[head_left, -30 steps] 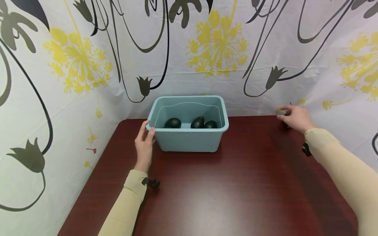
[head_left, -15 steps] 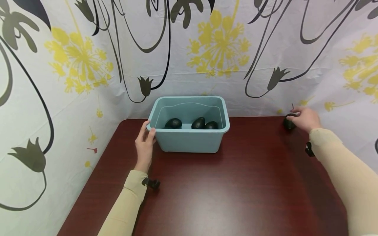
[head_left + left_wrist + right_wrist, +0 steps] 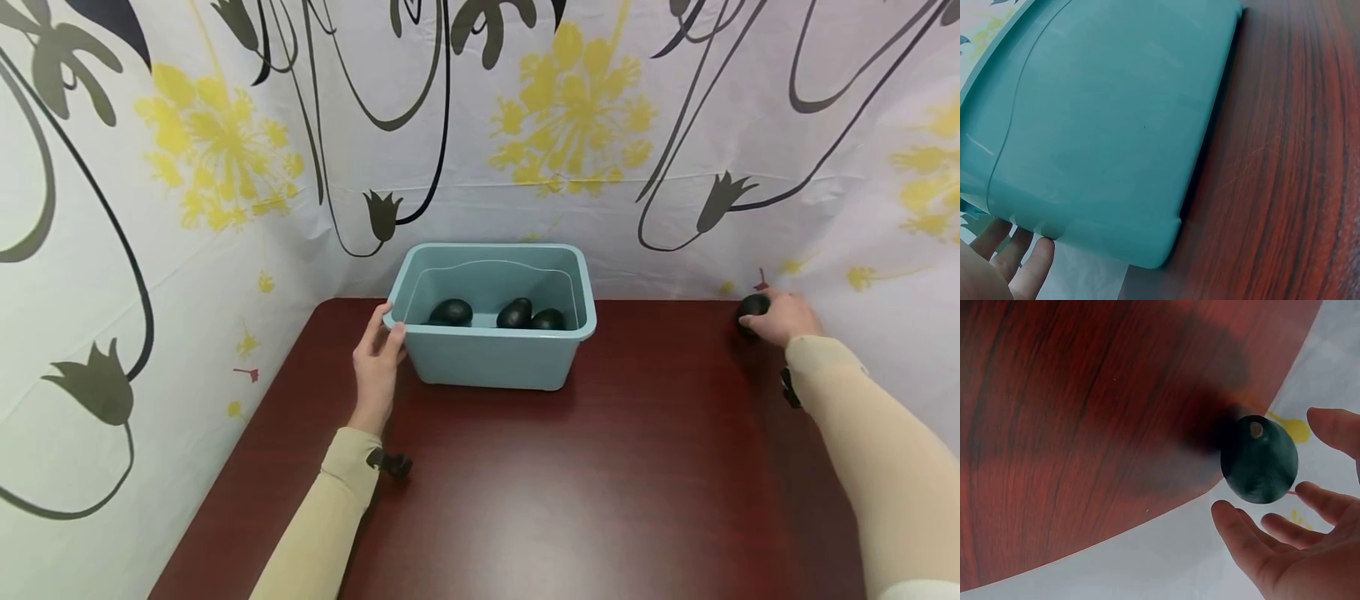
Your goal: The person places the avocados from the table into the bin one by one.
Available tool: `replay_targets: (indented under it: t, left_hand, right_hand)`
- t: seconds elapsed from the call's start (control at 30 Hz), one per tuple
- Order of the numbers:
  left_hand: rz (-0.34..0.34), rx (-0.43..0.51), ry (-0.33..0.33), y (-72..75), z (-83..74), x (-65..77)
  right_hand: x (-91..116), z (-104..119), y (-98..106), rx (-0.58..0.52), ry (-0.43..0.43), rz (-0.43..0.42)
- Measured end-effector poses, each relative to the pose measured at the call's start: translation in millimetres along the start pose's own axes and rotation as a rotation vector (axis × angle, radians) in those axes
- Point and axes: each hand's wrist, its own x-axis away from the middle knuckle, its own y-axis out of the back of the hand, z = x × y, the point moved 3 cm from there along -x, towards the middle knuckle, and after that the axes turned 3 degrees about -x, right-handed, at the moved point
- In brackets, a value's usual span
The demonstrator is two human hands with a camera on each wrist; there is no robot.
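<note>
A light-blue plastic bin point(image 3: 491, 358) stands at the back of the dark red table, with three dark avocados point(image 3: 451, 312) visible inside. My left hand point(image 3: 375, 367) holds the bin's front left corner at the rim; in the left wrist view its fingertips point(image 3: 1041, 256) touch the outer wall. Another avocado point(image 3: 1260, 459) lies at the table's back right corner. Around it, my right hand point(image 3: 787, 318) spreads its fingers; in the right wrist view the thumb point(image 3: 1335, 428) stands apart from the avocado. Contact with the other fingers I cannot tell.
A white cloth point(image 3: 480, 200) printed with flowers hangs behind the table point(image 3: 600, 467) and along its left side. Black straps point(image 3: 390, 462) sit on the wrists. The table's back edge runs close behind the bin and the lone avocado.
My right hand has moved from over the avocado down to its right side, showing more of it. The left hand stays at the bin's corner. The head view has turned slightly left.
</note>
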Motion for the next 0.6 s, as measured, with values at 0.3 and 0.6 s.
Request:
replay_targets:
  t: [0.3, 0.6]
  left_hand:
    - [-0.002, -0.009, -0.001, -0.9, -3.8, 0.3]
    - [0.0, -0.006, -0.002, -1.0, -3.9, 0.0]
  right_hand:
    - [-8, -5, -5, 0.023, -0.018, 0.072]
    - [-15, -9, -16, 0.041, -0.002, 0.023]
